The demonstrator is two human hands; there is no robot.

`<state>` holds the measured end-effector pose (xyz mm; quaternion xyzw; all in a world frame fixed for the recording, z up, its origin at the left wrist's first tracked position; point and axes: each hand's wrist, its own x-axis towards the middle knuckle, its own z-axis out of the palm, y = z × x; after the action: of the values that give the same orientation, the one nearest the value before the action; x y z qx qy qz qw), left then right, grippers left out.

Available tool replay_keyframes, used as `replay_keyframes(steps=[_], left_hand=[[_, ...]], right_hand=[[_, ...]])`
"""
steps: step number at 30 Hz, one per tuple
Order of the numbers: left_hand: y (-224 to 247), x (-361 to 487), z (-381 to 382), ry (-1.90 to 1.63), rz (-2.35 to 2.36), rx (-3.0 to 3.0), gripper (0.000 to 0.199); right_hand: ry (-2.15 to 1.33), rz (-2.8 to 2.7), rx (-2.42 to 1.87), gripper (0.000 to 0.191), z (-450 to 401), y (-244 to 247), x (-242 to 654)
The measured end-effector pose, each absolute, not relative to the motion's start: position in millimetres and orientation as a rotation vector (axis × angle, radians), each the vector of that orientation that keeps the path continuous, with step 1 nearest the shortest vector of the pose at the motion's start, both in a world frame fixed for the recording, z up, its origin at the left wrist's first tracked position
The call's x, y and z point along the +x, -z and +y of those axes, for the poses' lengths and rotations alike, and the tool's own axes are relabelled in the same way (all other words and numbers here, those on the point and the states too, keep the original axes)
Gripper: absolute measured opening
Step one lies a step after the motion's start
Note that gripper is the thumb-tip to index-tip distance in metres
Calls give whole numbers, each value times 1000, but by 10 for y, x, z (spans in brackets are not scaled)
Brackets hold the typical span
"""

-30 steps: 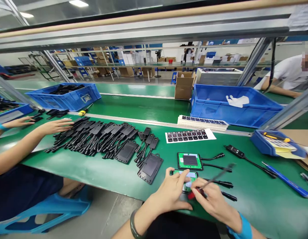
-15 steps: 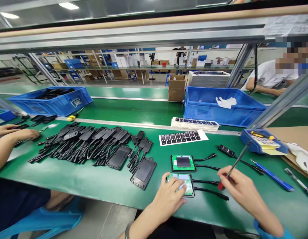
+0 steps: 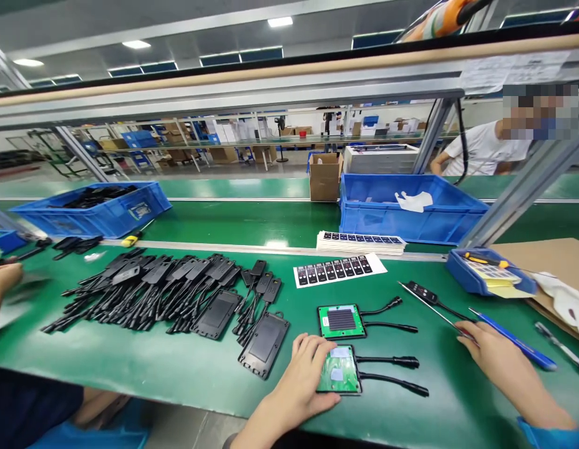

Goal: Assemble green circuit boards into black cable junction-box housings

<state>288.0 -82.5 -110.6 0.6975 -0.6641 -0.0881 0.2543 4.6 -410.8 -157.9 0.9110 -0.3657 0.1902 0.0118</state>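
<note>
- Left hand (image 3: 301, 380) lies flat, fingers spread, pressing the near circuit board (image 3: 340, 372) on the green surface (image 3: 177, 368).
- Right hand (image 3: 493, 358) is closed on a thin screwdriver (image 3: 432, 308), off to the right.
- A second board (image 3: 342, 320) lies just behind, uncovered; the black covers (image 3: 264, 337) beside them are not yet fitted.

Green-topped desk (image 3: 153, 368) along a factory line, green conveyor belt (image 3: 252, 218) behind it, aluminium frame rail (image 3: 224, 100) overhead, ceiling strip lights (image 3: 280, 22), shelving with cardboard boxes (image 3: 214, 140) at the back, grey floor (image 3: 186, 418) below
</note>
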Motion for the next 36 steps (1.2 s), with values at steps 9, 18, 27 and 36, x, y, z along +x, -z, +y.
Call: replay_keyframes(steps=[9,18,27,36], left_hand=[[1184,2922,-770,239,-1787,1859,101],[1182,2871,-626,-217,-2039,1661,93],[1042,3297,-447,-666,-1183,2213,64],[1627,3341,-390,-936,-1268,2395,48]], right_hand=[[-755,-906,3384,38,-3260,1041,886],[-159,-233,3901,33,-2431,892,1479],[-681,-179,3414,28,-2546,456,2052],[-767,-137,3347,26,-2680,498,2449]])
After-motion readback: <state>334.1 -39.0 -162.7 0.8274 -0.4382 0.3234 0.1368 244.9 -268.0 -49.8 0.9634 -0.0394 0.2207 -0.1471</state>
